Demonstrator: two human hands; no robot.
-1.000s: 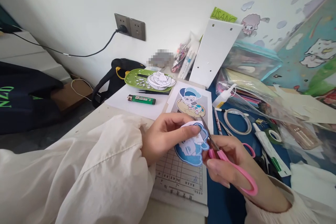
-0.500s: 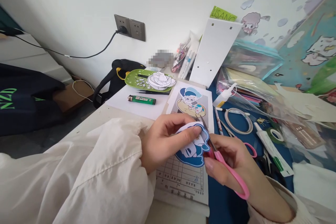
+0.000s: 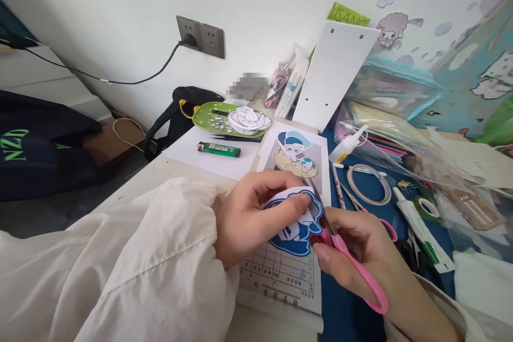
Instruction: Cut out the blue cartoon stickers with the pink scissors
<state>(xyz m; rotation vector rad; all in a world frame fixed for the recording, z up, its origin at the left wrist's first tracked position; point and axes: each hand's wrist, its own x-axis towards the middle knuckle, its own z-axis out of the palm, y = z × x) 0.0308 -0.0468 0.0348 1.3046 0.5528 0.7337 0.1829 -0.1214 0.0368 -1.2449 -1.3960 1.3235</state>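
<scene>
Between thumb and fingers, my left hand (image 3: 256, 219) pinches a paper cutout (image 3: 296, 240) with a blue-and-white cartoon figure and a blue outline. My right hand (image 3: 360, 256) is closed round the handles of pink scissors (image 3: 360, 272), with part of one loop hidden by the fingers. The scissor blades stand at the cutout's right edge; how far apart they are I cannot tell. Beneath the hands lies a sheet with a printed table (image 3: 280, 283). Just beyond them is a printed picture (image 3: 296, 155) of a cartoon figure with a blue cap.
A green lighter (image 3: 218, 149) and a green tray (image 3: 208, 116) with paper cutouts are at the back left. On the blue surface at right lie a glue bottle (image 3: 348, 145), a tape roll (image 3: 426, 208), a white tube (image 3: 425, 232) and other scissors. A white panel (image 3: 336, 75) stands behind.
The whole view has shifted slightly. Both hands keep their hold on the cutout and the scissors, and the blades stay at the cutout's right edge.
</scene>
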